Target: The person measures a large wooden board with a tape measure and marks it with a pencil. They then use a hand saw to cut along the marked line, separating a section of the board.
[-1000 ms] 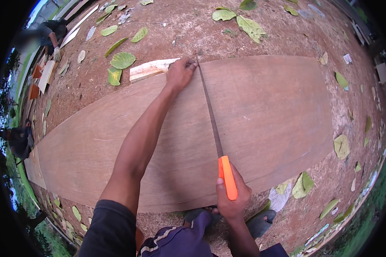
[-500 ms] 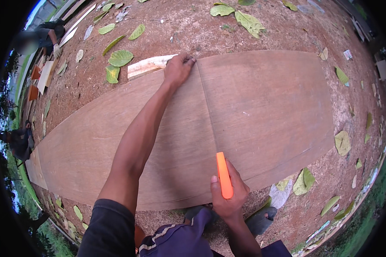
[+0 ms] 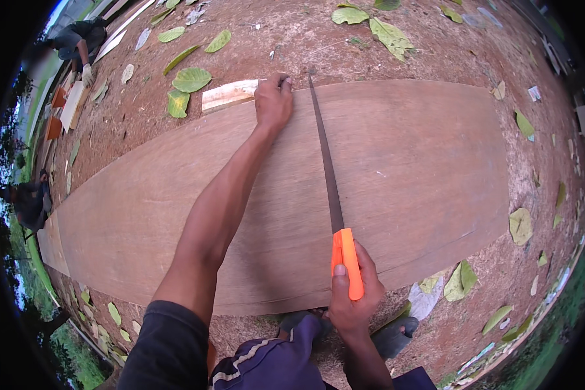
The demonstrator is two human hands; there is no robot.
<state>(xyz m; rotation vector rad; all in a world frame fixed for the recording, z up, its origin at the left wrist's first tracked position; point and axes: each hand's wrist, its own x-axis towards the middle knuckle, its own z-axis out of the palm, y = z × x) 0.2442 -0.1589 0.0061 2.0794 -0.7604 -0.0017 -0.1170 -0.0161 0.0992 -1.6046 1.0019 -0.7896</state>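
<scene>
Green leaves (image 3: pixel 192 80) and a pale wood strip (image 3: pixel 229 95) lay beyond the brown board (image 3: pixel 416 162). The saw (image 3: pixel 327 156) stretched away from my right hand (image 3: pixel 356 305), wrapped round its handle (image 3: pixel 346 253); my left hand (image 3: pixel 274 104) bent at the far edge, its grip unclear.

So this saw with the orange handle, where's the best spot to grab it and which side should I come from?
Probably by the orange handle, coming from the near side. It is the chunky end, pointing back this way, and the right hand wraps it there, while the long, thin blade stretches away over the board.
</scene>
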